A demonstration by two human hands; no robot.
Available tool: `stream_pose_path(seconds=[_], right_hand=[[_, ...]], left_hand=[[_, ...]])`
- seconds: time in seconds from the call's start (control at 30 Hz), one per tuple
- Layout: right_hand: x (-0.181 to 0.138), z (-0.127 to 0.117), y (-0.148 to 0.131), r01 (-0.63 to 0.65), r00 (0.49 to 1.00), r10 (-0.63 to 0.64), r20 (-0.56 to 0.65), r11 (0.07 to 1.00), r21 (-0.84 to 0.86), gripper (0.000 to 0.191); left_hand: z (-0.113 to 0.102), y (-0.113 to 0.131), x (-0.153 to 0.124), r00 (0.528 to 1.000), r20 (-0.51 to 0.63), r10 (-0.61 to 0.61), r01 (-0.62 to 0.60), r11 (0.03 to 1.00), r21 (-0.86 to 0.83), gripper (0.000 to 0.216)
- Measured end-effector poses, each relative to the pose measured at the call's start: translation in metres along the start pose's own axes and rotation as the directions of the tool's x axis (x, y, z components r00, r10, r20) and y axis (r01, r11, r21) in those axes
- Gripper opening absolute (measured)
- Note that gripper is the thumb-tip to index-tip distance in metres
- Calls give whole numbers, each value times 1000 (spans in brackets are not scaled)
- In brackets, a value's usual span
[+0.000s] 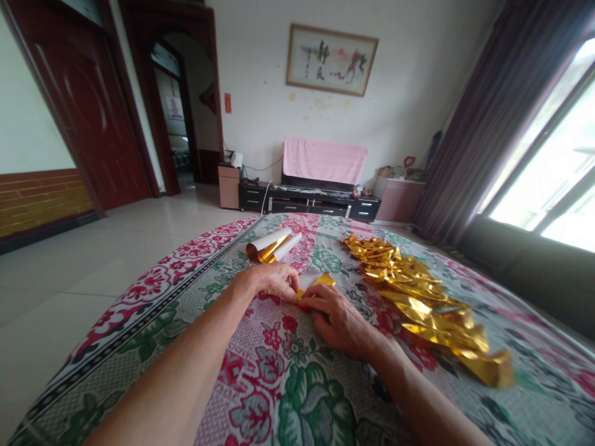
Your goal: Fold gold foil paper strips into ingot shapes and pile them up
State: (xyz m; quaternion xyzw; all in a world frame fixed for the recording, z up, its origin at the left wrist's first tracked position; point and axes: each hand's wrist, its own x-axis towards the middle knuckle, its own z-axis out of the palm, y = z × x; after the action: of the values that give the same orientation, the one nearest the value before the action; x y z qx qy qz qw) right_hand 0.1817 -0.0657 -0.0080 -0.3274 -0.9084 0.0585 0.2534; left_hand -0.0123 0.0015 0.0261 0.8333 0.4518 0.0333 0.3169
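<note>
Thin gold-and-white sheet [310,280], glossy on gold side, lies at cloth-covered worktop [290,396], near edge gripped between left hand [276,280] and right hand [341,316]. White area shows toward left, gold toward right; part under fingers hidden, exact folds unclear.

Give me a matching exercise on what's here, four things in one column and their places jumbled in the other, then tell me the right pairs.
Things
1. gold pile
2. pink towel
3. curled sheets
4. small gold-and-white sheet

Places
A. on the tablecloth, just beyond the left hand
B. at the fingers of both hands
C. on the tablecloth, to the right of the right hand
D. draped above the black cabinet

Pairs: 1-C, 2-D, 3-A, 4-B
</note>
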Motion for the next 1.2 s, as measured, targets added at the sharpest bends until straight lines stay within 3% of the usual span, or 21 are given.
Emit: stream_pose_path(seconds=[0.2,0.47,0.83,1.2], right_hand=[[0,1,1,-19,1000,20,-21,999,31,37],[-1,-3,8,31,997,-23,-73,995,97,13],[-3,-4,3,34,998,-38,-51,996,-80,16],[-2,6,4,19,991,-9,-132,997,78,26]], left_hand=[[2,3,-1,1000,-12,-12,11,1000,-11,30],[3,2,1,1000,6,-14,14,1000,-26,31],[4,1,3,1000,9,-28,28,1000,-12,34],[2,4,1,999,-3,-38,39,999,25,40]])
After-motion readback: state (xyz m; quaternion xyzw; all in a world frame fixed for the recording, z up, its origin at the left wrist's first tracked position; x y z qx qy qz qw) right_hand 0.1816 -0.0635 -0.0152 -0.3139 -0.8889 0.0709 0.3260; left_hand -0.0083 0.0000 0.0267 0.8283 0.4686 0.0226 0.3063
